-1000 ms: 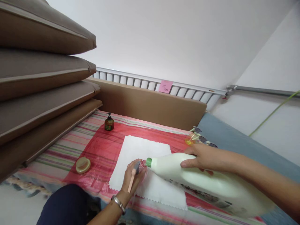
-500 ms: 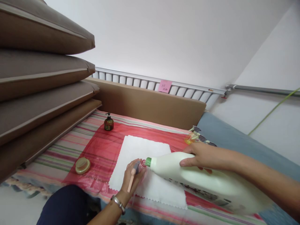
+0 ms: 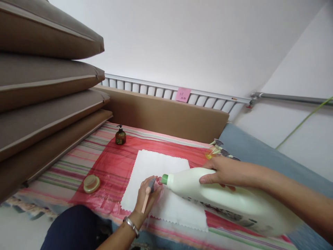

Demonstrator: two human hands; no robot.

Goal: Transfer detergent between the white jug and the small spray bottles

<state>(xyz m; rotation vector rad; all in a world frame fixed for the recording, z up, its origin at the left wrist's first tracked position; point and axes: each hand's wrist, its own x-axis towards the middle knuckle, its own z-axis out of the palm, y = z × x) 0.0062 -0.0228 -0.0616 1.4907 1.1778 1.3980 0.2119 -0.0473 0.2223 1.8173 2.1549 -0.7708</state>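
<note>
My right hand (image 3: 221, 173) grips a large pale green detergent bottle (image 3: 187, 180) from above. The bottle is tipped on its side, its green spout (image 3: 164, 179) pointing left. That spout meets the mouth of a small clear pinkish bottle (image 3: 158, 191) in my left hand (image 3: 144, 196). Fingers cover much of the small bottle, and I cannot see liquid flowing. Across the back of my left hand lies a slim pink piece with a grey end (image 3: 146, 199), its kind unclear. Both hands are over a white cloth with zigzag edges (image 3: 158, 159).
A dark amber pump bottle (image 3: 120, 135) stands at the back left. A pale green round cap (image 3: 91, 184) lies nearer, on red sheeting (image 3: 109, 166). Several containers with grey tops and yellow liquid (image 3: 214, 151) sit beyond my right hand. Stacked brown cushions (image 3: 52, 73) rise at left.
</note>
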